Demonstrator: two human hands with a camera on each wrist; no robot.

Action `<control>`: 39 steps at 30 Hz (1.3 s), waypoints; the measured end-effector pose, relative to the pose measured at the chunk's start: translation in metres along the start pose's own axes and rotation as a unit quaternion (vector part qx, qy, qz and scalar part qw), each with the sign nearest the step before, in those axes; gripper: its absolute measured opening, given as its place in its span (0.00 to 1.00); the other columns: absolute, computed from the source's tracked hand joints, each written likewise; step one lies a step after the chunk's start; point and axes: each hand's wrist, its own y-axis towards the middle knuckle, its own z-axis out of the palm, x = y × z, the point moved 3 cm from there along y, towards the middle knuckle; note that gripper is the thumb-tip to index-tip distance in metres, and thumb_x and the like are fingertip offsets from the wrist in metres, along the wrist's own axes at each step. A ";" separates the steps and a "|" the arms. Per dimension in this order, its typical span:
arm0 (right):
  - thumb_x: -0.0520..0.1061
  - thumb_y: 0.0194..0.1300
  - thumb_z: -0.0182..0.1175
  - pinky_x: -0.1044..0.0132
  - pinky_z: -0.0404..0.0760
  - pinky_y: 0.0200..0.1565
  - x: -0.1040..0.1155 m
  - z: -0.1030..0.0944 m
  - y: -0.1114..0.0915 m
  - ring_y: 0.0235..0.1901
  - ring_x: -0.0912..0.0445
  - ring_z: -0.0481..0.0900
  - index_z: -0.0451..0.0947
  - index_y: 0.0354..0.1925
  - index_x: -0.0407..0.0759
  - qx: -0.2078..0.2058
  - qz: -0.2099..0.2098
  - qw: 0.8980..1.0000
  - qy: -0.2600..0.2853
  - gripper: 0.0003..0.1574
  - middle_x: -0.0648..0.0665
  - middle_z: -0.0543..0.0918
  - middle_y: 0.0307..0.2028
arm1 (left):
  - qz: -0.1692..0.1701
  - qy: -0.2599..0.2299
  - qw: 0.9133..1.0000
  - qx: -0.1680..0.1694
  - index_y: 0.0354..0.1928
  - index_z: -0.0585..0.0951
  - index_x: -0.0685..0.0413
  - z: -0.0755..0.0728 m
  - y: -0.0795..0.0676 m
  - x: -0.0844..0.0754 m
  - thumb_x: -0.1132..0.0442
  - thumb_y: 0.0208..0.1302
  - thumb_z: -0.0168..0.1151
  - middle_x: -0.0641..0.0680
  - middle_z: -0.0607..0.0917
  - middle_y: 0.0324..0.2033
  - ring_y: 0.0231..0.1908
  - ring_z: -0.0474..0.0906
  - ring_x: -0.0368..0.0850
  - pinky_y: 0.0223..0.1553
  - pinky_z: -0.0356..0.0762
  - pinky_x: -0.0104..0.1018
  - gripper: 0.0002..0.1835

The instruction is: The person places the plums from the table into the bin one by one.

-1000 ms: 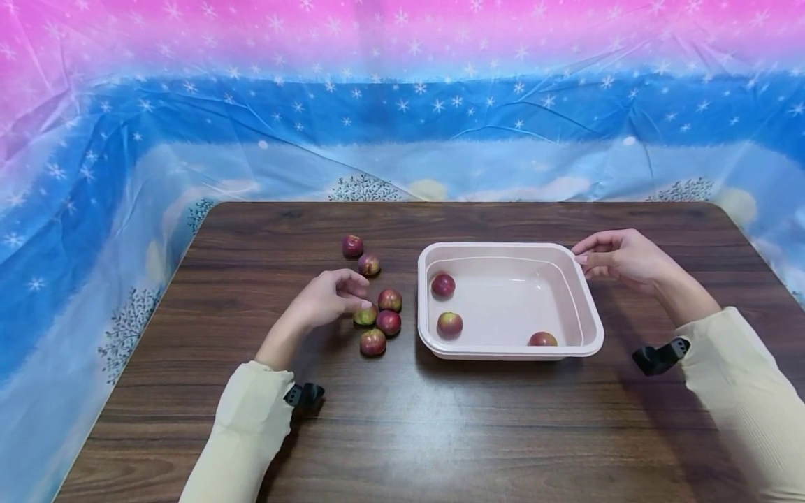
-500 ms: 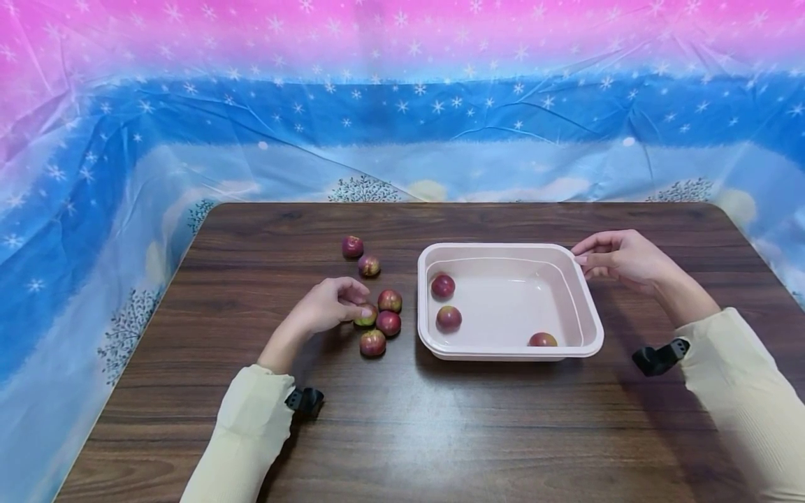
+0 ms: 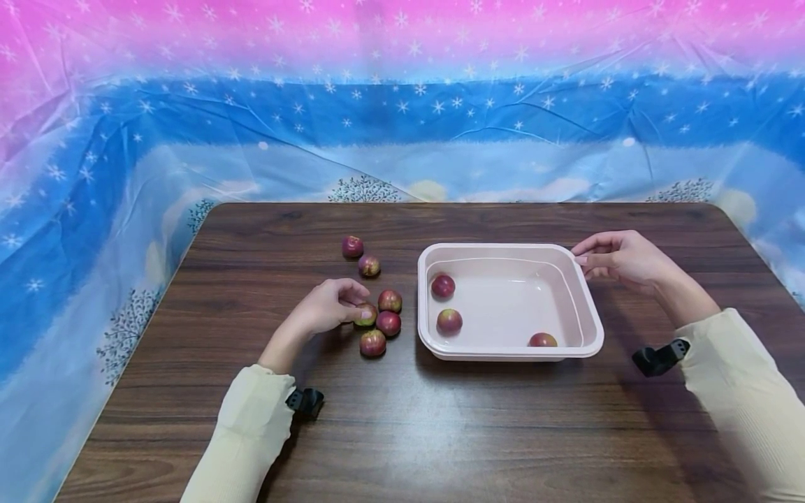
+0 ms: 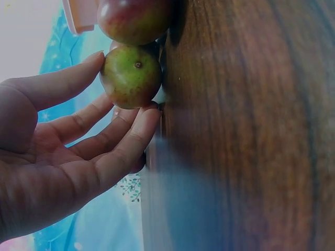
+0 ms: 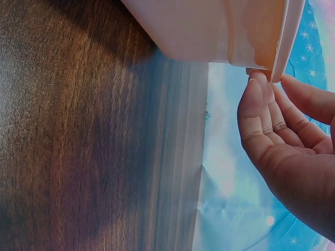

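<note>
My left hand [image 3: 329, 305] is at the cluster of plums on the table, left of the pale pink plastic tub [image 3: 503, 352]. Thumb and fingertips pinch a greenish plum [image 4: 131, 76], which still sits among its neighbours; its stem scar shows in the left wrist view. Touching or close beside it are a red plum [image 3: 388, 323] and two mottled ones. Inside the tub lie a dark red plum [image 3: 443, 285], a red-green plum [image 3: 449, 321] and another plum [image 3: 543, 339] by the front wall. My right hand [image 3: 635, 262] pinches the tub's rim at its back right corner.
Two more plums, a dark one [image 3: 353, 246] and a mottled one [image 3: 369, 265], lie farther back beyond my left hand. The brown wood-grain table [image 3: 402, 433] ends at a snowflake-patterned cloth [image 3: 402, 133] hung behind and beside it.
My left hand has come down slightly, and its thumb has closed against the greenish plum. One plum in the tub has rocked a little. The right hand stays on the rim.
</note>
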 end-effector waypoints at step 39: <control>0.37 0.61 0.59 0.58 0.80 0.36 0.001 0.001 0.000 0.29 0.55 0.81 0.77 0.39 0.38 -0.009 0.008 1.000 -0.025 0.07 0.47 0.82 0.31 | 0.004 -0.026 0.999 -0.025 0.51 0.74 0.65 -0.016 0.001 -0.014 0.66 0.58 0.63 0.60 0.78 0.44 0.46 0.73 0.53 0.47 0.71 0.45 0.19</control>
